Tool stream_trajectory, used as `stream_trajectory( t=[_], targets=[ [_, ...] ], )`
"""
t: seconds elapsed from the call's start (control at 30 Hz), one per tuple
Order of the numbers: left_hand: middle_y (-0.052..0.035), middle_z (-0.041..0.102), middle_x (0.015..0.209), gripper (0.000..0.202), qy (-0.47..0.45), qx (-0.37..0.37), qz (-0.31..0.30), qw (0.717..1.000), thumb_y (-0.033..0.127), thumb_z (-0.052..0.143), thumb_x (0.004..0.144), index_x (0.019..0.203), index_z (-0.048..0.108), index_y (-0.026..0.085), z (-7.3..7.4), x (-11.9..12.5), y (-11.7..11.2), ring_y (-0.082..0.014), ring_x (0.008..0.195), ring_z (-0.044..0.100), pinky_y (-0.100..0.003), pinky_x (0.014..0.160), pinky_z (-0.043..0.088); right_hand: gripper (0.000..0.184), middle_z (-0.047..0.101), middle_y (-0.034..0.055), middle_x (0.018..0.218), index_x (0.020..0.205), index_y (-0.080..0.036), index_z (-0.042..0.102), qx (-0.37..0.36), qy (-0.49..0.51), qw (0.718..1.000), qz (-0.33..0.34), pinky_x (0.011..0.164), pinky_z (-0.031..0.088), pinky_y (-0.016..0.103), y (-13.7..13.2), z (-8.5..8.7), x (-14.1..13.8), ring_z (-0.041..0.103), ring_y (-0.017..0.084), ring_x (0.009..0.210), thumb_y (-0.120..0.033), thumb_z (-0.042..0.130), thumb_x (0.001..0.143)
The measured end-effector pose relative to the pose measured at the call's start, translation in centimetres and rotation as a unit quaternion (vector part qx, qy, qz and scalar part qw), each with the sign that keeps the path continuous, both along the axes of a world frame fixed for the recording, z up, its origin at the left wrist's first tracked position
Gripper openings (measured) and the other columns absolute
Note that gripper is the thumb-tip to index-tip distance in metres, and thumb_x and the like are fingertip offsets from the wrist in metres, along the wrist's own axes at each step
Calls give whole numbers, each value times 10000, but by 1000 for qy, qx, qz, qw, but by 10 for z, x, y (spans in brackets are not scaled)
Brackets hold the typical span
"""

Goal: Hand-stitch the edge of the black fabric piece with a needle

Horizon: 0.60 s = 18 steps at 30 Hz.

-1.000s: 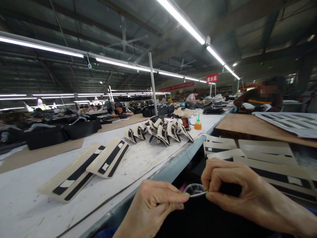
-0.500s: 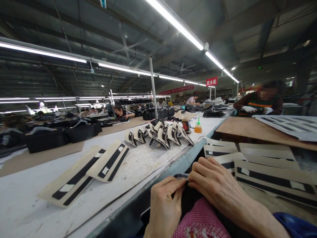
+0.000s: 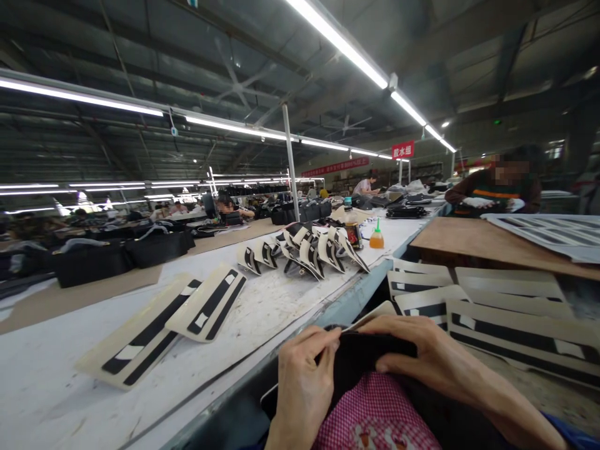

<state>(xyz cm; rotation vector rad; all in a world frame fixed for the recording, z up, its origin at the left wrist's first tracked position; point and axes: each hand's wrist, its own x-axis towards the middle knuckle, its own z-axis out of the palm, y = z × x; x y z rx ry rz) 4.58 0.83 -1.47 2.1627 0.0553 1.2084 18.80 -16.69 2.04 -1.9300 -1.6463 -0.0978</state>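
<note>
Between my hands is a black panel [image 3: 355, 358] with a pale backing edge, held above the pink checked cloth [image 3: 375, 403] on my lap. My left hand [image 3: 307, 369] pinches its top edge, thumb and fingers pressed together. My right hand [image 3: 417, 353] wraps round the right part, fingers behind and thumb on the near face. The panel's lower part is hidden by my hands and the dark cloth. To the left on the white table [image 3: 225, 356] lie two cream pieces with black strips [image 3: 210, 306].
Several curved strips [image 3: 309, 253] cluster on the table beside a dark tin [image 3: 354, 235] and an orange glue bottle [image 3: 376, 237]. More cream pieces [image 3: 520, 337] lie at right. A co-worker [image 3: 497, 187] with white gloves sits behind the brown board [image 3: 487, 247]. Black bags [image 3: 89, 259] stand left.
My right hand has moved right, away from my left fingertips, and opened round the panel. More of the black face and pale edge now shows. My left hand has shifted slightly left.
</note>
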Motion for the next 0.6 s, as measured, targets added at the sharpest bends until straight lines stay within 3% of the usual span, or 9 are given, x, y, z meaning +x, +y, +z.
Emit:
stream_trajectory(
  t=[0.07, 0.17, 0.27, 0.33, 0.47, 0.53, 0.6],
  targets=[
    [0, 732, 783, 257, -17, -6, -1, 1000, 78, 607, 918, 988, 823, 199, 4, -7, -2, -102, 691, 695, -157, 685, 537, 362, 768, -15, 1170, 1187, -281, 709, 55, 72, 996, -14, 944, 542, 255, -4, -5, -2, 719, 184, 1069, -286, 801, 837],
    [8, 730, 787, 242, -22, -17, -4, 1000, 102, 622, 921, 1003, 820, 213, 8, -18, -4, -97, 691, 689, -150, 681, 539, 221, 778, -8, 875, 940, -253, 765, 156, 204, 966, -15, 725, 564, 266, -10, -11, -3, 725, 197, 798, -395, 827, 782],
    [33, 724, 775, 214, -15, -53, -8, 998, 117, 668, 902, 978, 825, 240, 12, -26, -5, -77, 692, 682, -115, 677, 529, 255, 647, -10, 686, 712, -219, 712, 219, 228, 948, -23, 572, 481, 256, -12, -14, -1, 606, 161, 630, -443, 766, 822],
    [48, 715, 760, 217, -24, -55, -13, 998, 108, 682, 891, 969, 825, 251, 14, -30, -5, -61, 677, 672, -93, 667, 520, 212, 596, -8, 748, 697, -228, 694, 259, 209, 942, -43, 631, 463, 262, -12, -14, 0, 565, 155, 691, -379, 759, 831],
    [37, 725, 781, 243, -16, 38, -42, 998, 47, 658, 889, 1010, 799, 203, 20, -39, -10, -55, 680, 692, -81, 683, 537, 172, 646, 25, 995, 704, -237, 682, 314, 218, 921, -74, 848, 475, 288, -9, -9, -7, 605, 203, 970, -336, 792, 792],
    [29, 726, 780, 243, -28, 59, -55, 996, 20, 655, 879, 1000, 789, 183, 22, -44, -13, -58, 679, 702, -81, 684, 543, 281, 692, 44, 1008, 658, -215, 635, 307, 298, 901, -66, 788, 515, 281, -9, -5, -13, 647, 215, 933, -399, 821, 759],
    [18, 727, 798, 268, -34, 71, -79, 994, -4, 658, 866, 1025, 776, 178, 23, -48, -15, -61, 673, 705, -84, 667, 548, 358, 714, 47, 929, 630, -200, 594, 299, 381, 873, -58, 623, 516, 242, -10, -2, -18, 648, 175, 748, -433, 848, 726]
  ],
)
